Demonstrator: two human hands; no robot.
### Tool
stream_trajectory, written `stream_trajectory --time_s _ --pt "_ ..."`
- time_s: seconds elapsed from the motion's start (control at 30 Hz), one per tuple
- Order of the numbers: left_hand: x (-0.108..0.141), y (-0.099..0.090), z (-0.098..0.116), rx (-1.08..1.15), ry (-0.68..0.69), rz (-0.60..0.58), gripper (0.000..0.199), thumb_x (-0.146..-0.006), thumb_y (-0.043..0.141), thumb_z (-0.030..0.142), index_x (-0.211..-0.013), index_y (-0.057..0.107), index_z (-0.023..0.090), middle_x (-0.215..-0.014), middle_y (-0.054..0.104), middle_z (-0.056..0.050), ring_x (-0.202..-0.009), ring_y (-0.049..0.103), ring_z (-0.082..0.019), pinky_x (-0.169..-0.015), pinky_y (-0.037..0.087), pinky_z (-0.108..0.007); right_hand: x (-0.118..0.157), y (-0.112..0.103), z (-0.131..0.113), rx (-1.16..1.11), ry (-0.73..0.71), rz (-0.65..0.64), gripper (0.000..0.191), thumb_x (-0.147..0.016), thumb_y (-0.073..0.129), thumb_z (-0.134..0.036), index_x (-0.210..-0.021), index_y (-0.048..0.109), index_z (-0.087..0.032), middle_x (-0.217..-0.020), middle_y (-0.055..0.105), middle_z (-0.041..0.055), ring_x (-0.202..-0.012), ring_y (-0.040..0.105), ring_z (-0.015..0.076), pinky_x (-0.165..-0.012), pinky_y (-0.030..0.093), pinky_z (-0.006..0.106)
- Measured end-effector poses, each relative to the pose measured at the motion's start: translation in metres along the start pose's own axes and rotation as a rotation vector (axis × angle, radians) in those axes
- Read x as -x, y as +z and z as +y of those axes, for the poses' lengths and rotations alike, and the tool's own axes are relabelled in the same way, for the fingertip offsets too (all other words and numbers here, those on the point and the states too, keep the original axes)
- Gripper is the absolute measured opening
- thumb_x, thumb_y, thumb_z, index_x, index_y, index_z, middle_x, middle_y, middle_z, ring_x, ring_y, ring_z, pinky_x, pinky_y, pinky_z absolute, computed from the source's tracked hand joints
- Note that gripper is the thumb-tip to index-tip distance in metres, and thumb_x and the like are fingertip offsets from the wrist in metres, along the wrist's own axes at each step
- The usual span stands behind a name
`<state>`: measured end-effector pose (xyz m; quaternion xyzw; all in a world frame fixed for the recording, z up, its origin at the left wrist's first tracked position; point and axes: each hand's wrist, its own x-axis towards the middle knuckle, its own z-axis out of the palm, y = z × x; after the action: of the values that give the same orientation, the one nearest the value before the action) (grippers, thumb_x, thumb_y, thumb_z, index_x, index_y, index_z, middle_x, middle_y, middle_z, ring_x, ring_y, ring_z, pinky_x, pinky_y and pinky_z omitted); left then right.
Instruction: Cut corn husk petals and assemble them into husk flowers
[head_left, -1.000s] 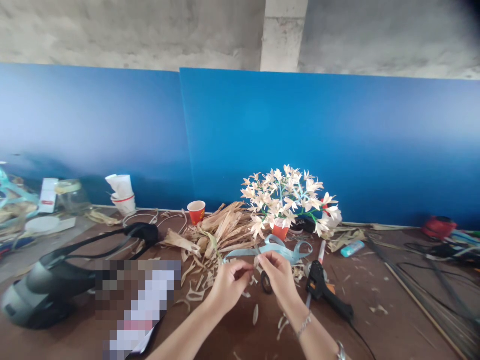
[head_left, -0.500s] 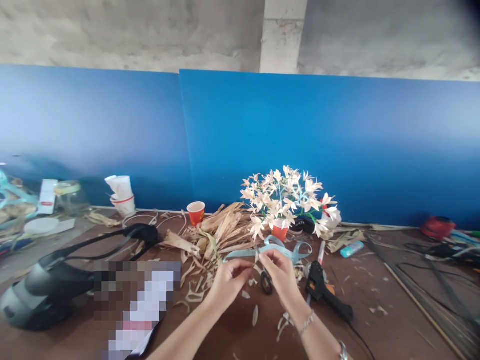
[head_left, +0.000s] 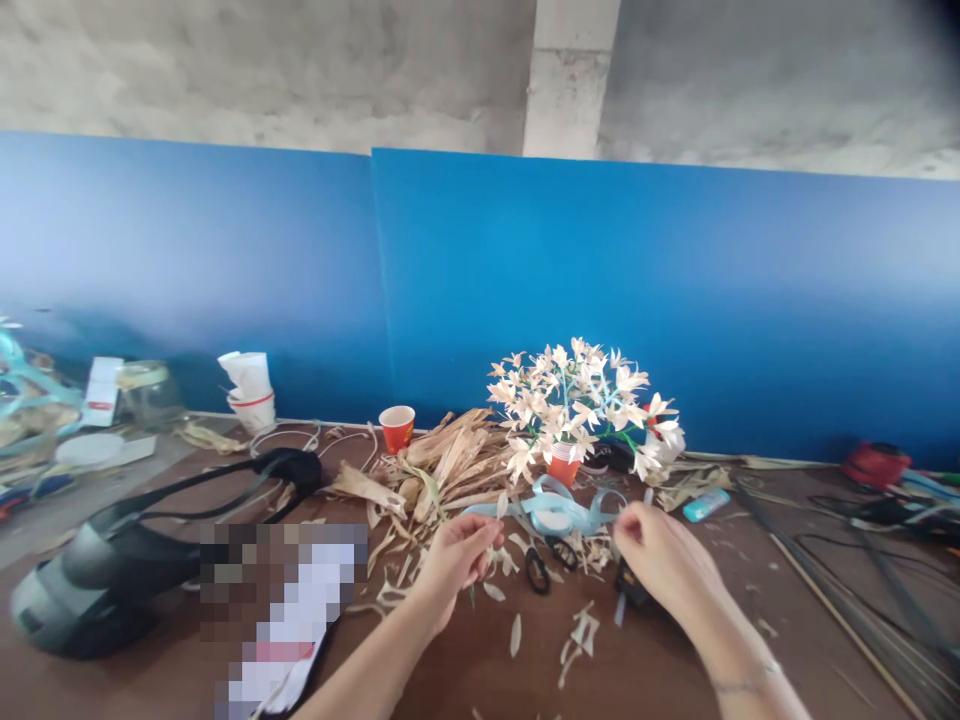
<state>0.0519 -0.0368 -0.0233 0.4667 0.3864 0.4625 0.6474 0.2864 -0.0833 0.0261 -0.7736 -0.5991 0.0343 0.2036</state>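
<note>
Left hand pinches pale petal upright between fingertips over table; right hand over glue gun, fingers curled, grip unclear. White flowers stand near table's back edge.

left hand pinches, fingertips together; right hand curls above an angled, braceleted wrist.
</note>
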Motion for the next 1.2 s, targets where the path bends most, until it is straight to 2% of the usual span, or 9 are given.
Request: stream_trajectory --time_s 0.1,0.2,0.33,0.43,0.5,0.6,0.77,1.0,1.2 --pt "0.000 0.000 0.000 0.089 -0.011 -0.014 0.032 -0.061 0.072 0.041 -0.068 0.060 0.012 -0.064 0.059 0.000 -0.037 0.035 0.000 -0.036 0.012 -0.016 0.015 0.000 0.026 0.285 0.166 -0.109 0.018 -0.070 0.053 -0.027 -0.082 0.058 -0.014 -0.090 0.063 0.0171 -0.089 0.060 0.0339 -0.067 0.043 0.039" --pt "0.000 0.000 -0.001 0.141 -0.022 -0.029 0.029 -0.062 0.073 0.037 -0.069 0.063 0.011 -0.063 0.060 -0.001 -0.042 0.044 -0.003 -0.038 0.022 -0.016 0.028 0.020 0.038 0.386 0.150 -0.129 0.029 -0.066 0.054 -0.015 -0.095 0.054 -0.010 -0.094 0.061 0.0191 -0.093 0.059 0.0343 -0.070 0.043 0.039" --pt "0.000 -0.001 -0.003 0.180 -0.058 -0.036 0.028 -0.061 0.074 0.034 -0.072 0.066 0.010 -0.063 0.062 -0.003 -0.048 0.049 -0.005 -0.044 0.033 -0.016 0.031 0.041 0.044 0.391 0.068 -0.026 0.029 -0.069 0.047 -0.007 -0.098 0.052 -0.009 -0.091 0.061 0.0178 -0.089 0.061 0.0319 -0.069 0.044 0.038" --pt "-0.001 -0.002 -0.005 0.198 -0.066 -0.025 0.028 -0.061 0.075 0.033 -0.073 0.067 0.010 -0.064 0.063 -0.003 -0.049 0.051 -0.004 -0.045 0.035 -0.015 0.027 0.037 0.045 0.287 0.029 0.083 0.022 -0.072 0.047 -0.011 -0.093 0.053 -0.011 -0.086 0.062 0.0159 -0.081 0.063 0.0306 -0.064 0.045 0.036" --pt "-0.002 -0.002 -0.006 0.216 -0.077 -0.016 0.028 -0.060 0.076 0.033 -0.073 0.066 0.010 -0.063 0.063 -0.003 -0.048 0.052 -0.005 -0.046 0.036 -0.015 0.024 0.030 0.038 0.095 -0.077 0.149 0.021 -0.073 0.049 -0.015 -0.094 0.052 -0.015 -0.085 0.063 0.0119 -0.075 0.063 0.0257 -0.061 0.045 0.032" --pt "-0.003 -0.002 -0.007 0.245 -0.085 -0.014 0.029 -0.057 0.078 0.033 -0.068 0.064 0.010 -0.061 0.062 -0.002 -0.048 0.052 -0.005 -0.046 0.037 -0.015 0.021 0.023 0.010 -0.240 -0.349 0.159 0.009 -0.077 0.051 -0.026 -0.084 0.052 -0.019 -0.074 0.061 0.0038 -0.065 0.060 0.0187 -0.059 0.045 0.027" --pt "-0.002 0.000 -0.004 0.258 -0.082 -0.027 0.031 -0.055 0.078 0.035 -0.067 0.062 0.011 -0.062 0.062 -0.003 -0.044 0.048 -0.004 -0.041 0.029 -0.016 0.019 0.035 -0.038 -0.493 -0.560 0.075 0.010 -0.078 0.051 -0.023 -0.070 0.050 -0.020 -0.070 0.055 0.0009 -0.064 0.055 0.0153 -0.061 0.045 0.025" --pt "-0.005 -0.002 -0.007 0.210 -0.044 -0.002 0.031 -0.055 0.077 0.036 -0.063 0.060 0.011 -0.046 0.045 0.005 -0.039 0.039 -0.004 -0.039 0.020 -0.018 0.018 0.063 -0.045 -0.580 -0.580 0.110 0.009 -0.072 0.050 -0.011 -0.071 0.048 -0.020 -0.073 0.052 0.0010 -0.068 0.053 0.0156 -0.065 0.044 0.027" --pt "-0.004 0.000 -0.009 0.162 -0.047 0.005 0.032 -0.056 0.077 0.038 -0.059 0.059 0.011 -0.044 0.045 0.005 -0.039 0.038 -0.004 -0.041 0.020 -0.019 0.018 0.071 -0.042 -0.550 -0.594 0.142 0.014 -0.067 0.052 -0.008 -0.071 0.046 -0.020 -0.076 0.051 0.0014 -0.070 0.052 0.0163 -0.066 0.043 0.027"
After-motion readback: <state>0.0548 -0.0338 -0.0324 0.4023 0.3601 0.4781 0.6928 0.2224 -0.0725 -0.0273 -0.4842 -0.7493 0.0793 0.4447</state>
